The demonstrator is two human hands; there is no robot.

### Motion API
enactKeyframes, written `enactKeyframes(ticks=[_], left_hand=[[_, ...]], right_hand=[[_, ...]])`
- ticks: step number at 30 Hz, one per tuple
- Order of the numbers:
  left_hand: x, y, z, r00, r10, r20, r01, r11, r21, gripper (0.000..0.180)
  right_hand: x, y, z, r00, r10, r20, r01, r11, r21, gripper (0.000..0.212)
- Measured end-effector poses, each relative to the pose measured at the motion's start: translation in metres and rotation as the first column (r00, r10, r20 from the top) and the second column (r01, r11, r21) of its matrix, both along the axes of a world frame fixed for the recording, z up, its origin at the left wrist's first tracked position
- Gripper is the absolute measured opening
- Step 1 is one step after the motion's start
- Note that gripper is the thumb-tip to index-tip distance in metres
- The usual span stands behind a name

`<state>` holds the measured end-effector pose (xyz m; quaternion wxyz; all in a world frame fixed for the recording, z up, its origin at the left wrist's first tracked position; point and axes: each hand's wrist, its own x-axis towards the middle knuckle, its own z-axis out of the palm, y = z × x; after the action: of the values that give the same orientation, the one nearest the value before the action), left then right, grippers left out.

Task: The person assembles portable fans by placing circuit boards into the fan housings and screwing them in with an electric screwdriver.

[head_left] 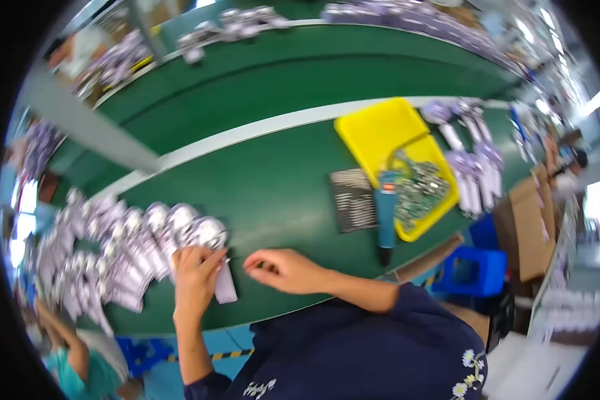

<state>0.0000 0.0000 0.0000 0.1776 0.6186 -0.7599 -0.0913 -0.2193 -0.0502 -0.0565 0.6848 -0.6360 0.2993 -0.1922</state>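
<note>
Dark blue cloth of a shirt (353, 347) is closest to me as I watch from far away. Past it, the left hand (193, 270) bends over a pale piece (225, 287), which lies on the green table (280, 187), at the right end of rows of pieces like it (130, 267). Its fingers curl in and seem to touch the piece, but I cannot tell if they grip it. The right hand (290, 272) is near, apart from the piece; it is half open, and I see nothing in it.

I think the step now is working on this one piece. To me, the next move calls for a steady left hand and gentle right fingers.

The left fingers hide the piece's middle. Lots of what I see is blurry: small green parts (420, 193) in the yellow tray (361, 130) run together, and I can't name the bits on the dark pad (337, 193) beside the blue tool (387, 217).
</note>
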Motion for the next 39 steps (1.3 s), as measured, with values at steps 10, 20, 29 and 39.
enactKeyframes(ticks=[10,20,29,39], left_hand=[[-0.059,-0.021,-0.025,0.989,0.09,-0.121,-0.104,0.988,-0.116,0.011],[-0.114,-0.042,-0.05,0.955,0.086,-0.285,-0.124,0.985,-0.12,0.021],[-0.145,-0.004,-0.034,0.433,0.043,-0.9,-0.18,0.983,-0.04,0.028],[-0.139,-0.001,-0.025,0.564,0.004,-0.826,-0.098,0.993,-0.061,0.031]], right_hand=[[-0.273,-0.122,0.028,0.466,-0.878,-0.11,0.541,0.381,-0.75,0.033],[-0.267,-0.162,0.007,0.218,-0.869,-0.445,-0.095,0.435,-0.896,0.033],[-0.192,-0.008,0.045,0.805,-0.523,0.279,0.567,0.817,-0.106,0.046],[-0.096,0.015,0.001,0.85,-0.309,0.428,0.29,0.951,0.11,0.048]])
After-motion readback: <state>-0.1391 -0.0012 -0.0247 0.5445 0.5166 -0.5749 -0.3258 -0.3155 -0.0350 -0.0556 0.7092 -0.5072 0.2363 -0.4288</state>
